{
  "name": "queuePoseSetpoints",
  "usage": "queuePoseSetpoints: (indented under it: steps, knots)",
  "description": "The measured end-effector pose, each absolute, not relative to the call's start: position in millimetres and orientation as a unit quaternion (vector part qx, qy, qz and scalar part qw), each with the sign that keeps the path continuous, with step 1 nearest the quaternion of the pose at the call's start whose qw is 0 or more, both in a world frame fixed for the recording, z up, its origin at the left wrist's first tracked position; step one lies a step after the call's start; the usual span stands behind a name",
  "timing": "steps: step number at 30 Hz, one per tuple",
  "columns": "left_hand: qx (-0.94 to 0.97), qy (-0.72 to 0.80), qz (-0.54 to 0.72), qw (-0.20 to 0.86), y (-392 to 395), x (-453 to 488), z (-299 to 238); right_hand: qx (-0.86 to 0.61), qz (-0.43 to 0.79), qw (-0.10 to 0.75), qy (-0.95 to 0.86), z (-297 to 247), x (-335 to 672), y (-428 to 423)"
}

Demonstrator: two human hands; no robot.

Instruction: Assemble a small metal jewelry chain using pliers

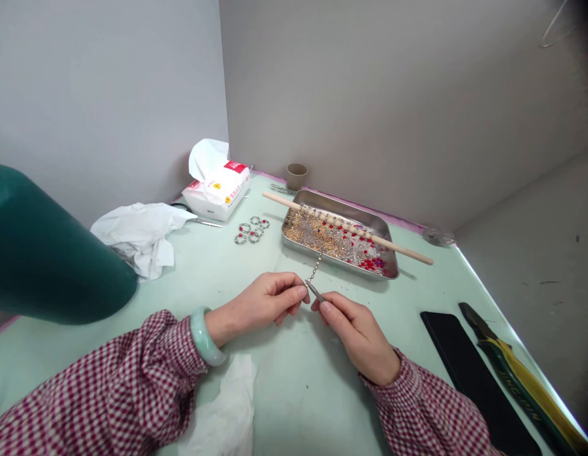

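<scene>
A short strand of beads (pixel 314 271) runs from my fingertips toward the tray's near edge. Its near end is pinched between the thumb and fingers of my left hand (pixel 265 299). My right hand (pixel 351 326) grips metal tweezers (pixel 315 291), whose points meet the strand right beside my left fingertips. Whether the points are closed on a bead is too small to tell. Just beyond both hands, a metal tray (pixel 340 266) holds loose gold, clear and red beads. Several small beaded rings (pixel 252 229), each with red beads, lie left of the tray.
A wooden rod (pixel 403 249) with beaded loops rests across the tray. At left stand a dark green cylinder (pixel 51 253), crumpled tissue (pixel 146 234) and a tissue pack (pixel 222 193). Behind is a small cup (pixel 296 176). Pliers (pixel 522 367) lie beside a black flat object (pixel 474 373) at right.
</scene>
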State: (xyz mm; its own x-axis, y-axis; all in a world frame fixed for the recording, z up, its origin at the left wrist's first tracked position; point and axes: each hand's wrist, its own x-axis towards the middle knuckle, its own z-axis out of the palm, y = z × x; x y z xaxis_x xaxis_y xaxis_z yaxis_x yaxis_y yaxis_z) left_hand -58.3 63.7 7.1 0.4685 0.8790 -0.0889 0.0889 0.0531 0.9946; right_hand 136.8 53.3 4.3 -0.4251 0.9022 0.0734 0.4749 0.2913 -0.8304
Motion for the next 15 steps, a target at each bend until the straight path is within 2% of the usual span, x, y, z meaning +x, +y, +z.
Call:
queuePoseSetpoints:
  steps: [5,10,15]
  knots:
    - [0.617,0.397,0.324,0.597,63.6,-58.6,6.8,-0.450,0.364,0.285,-0.764,5.2,135.8,53.0]
    - [0.667,0.439,0.327,0.506,65.2,-58.6,7.9,-0.454,0.375,0.260,-0.766,7.1,136.9,53.8]
    - [0.701,0.455,0.323,0.443,65.7,-59.0,4.8,-0.468,0.332,0.252,-0.780,5.6,136.2,52.9]
